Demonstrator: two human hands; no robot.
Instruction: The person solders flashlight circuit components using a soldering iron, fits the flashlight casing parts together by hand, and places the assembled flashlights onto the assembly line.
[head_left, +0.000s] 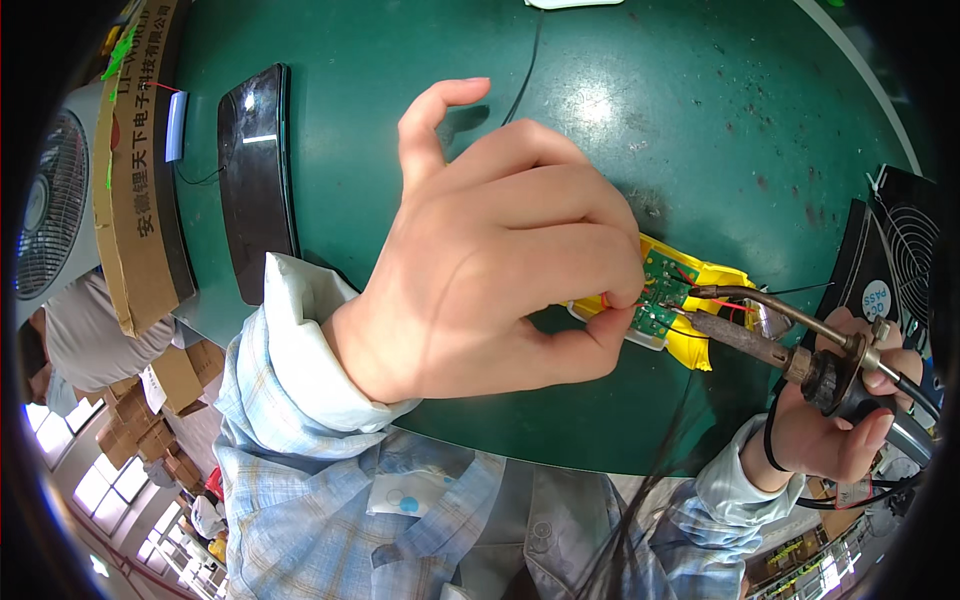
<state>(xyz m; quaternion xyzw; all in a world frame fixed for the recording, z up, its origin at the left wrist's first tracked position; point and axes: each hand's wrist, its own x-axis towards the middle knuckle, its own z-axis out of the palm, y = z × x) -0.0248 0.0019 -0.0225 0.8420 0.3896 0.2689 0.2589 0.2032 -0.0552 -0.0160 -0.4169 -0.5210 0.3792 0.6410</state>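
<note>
My left hand (500, 260) reaches over the middle of the bench, thumb and index finger pinched together at the left edge of a green circuit board (662, 290). A bit of thin red wire shows at those fingertips; the little finger sticks out. The board sits in a yellow plastic housing (690, 350), partly hidden by my left hand. My right hand (825, 430) is closed around a soldering iron (745, 337) with a thin metal solder-feed tube (775, 302) along it. Both tips meet at the board, where red and black wires stick out.
A dark phone-like slab (255, 180) lies at the left, near a cardboard box (145, 170) and a fan (50, 200). On the right edge stands a black fan-like unit with a round grille (908, 235). A white object (575, 3) sits at the far edge of the green bench (350, 60).
</note>
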